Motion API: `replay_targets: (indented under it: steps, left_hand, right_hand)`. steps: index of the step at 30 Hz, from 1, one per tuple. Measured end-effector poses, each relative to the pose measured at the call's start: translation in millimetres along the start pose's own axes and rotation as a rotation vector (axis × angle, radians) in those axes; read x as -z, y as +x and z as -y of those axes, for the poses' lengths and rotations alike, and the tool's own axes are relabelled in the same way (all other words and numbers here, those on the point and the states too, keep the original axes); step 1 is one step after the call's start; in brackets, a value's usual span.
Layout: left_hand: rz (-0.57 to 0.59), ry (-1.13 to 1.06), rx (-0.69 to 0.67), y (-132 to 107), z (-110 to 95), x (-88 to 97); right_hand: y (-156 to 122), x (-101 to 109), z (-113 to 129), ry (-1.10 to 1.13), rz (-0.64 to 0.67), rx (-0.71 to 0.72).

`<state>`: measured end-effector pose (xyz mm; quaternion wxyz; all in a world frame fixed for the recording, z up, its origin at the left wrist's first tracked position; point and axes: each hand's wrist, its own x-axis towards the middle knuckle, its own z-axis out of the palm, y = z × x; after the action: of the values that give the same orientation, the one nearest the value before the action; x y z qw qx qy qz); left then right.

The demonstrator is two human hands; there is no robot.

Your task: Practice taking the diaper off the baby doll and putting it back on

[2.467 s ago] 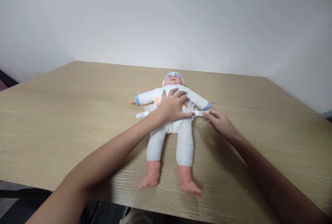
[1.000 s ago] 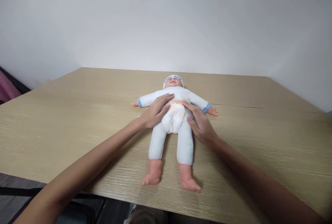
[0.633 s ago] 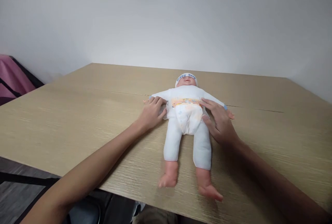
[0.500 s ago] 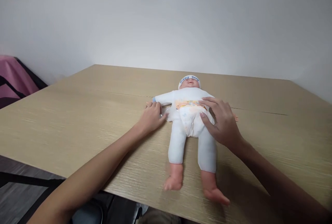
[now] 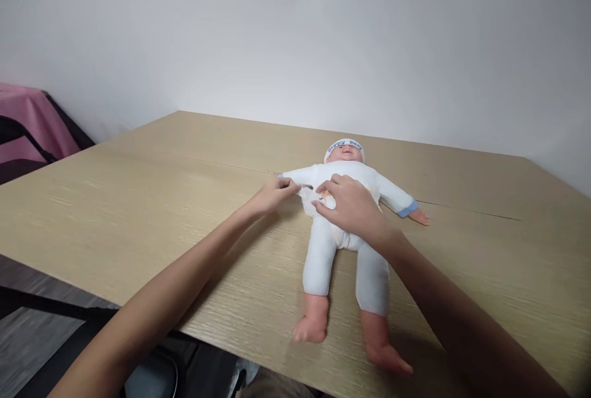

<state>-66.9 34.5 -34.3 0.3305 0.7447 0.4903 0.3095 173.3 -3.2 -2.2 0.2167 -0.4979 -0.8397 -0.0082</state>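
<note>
A baby doll (image 5: 318,262) in a white suit and cap lies on its back on the table, feet toward me. Around its hips is a white diaper (image 5: 342,238) with an orange printed front, largely covered by my hand. My left hand (image 5: 277,194) pinches the diaper's side tab, drawn out at the doll's left-hand side in the picture. Over the diaper's front rests my right hand (image 5: 348,204), its fingers spread and curved toward that same tab.
The wooden table (image 5: 138,213) stands against a white partition (image 5: 295,47). At the far left is a pink cloth (image 5: 32,115) beside a dark chair. Below the near edge, another chair (image 5: 152,376) shows.
My right hand has moved left across the diaper's front, uncovering the doll's arm on the right. My left hand has lifted slightly, now pinching the side tab. The view has shifted a little.
</note>
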Motion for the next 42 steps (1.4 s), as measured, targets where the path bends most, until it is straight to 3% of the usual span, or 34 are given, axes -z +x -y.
replay_targets:
  steps: [5, 8, 14, 17, 24, 28, 32, 34, 36, 38, 40, 42]
  left_hand:
    - [0.053, -0.366, -0.009, 16, -40, -29.4]
    - [0.089, -0.534, -0.079, 28, -48, -52.0]
    - [-0.088, -0.64, -0.123, 34, -15, -74.5]
    - [-0.119, -0.617, -0.147, 30, -2, -80.2]
    - [-0.071, -0.605, -0.174, 36, 3, -84.8]
    - [-0.079, -0.567, -0.162, 36, -1, -79.8]
    - [-0.317, -0.342, -0.154, 12, -22, -68.0]
    - [-0.391, -0.168, -0.314, -12, -38, -59.6]
    - [-0.252, 0.034, -0.597, -38, -54, -52.1]
    - [0.009, 0.226, -0.834, -62, -63, -47.8]
    - [0.202, 0.35, -0.892, -77, -65, -46.9]
    - [0.265, 0.408, -0.812, -83, -61, -47.6]
  right_hand:
    - [2, 8, -5, 0.18, 0.035, -0.04]
    - [5, 14, -8, 0.235, 0.065, -0.115]
    - [5, 18, -15, 0.319, 0.061, -0.176]
    - [4, 16, -16, 0.355, 0.012, -0.177]
    - [8, 4, -21, 0.357, -0.089, -0.186]
    - [9, 5, -27, 0.298, -0.227, -0.166]
    - [-9, 26, -17, 0.262, -0.338, -0.114]
    - [-31, 42, -5, 0.305, -0.353, -0.104]
    - [-60, 55, 9, 0.407, -0.273, -0.088]
    - [-91, 63, 19, 0.524, -0.081, -0.057]
    - [-120, 62, 21, 0.534, 0.096, -0.02]
    - [-140, 55, 16, 0.45, 0.173, 0.005]
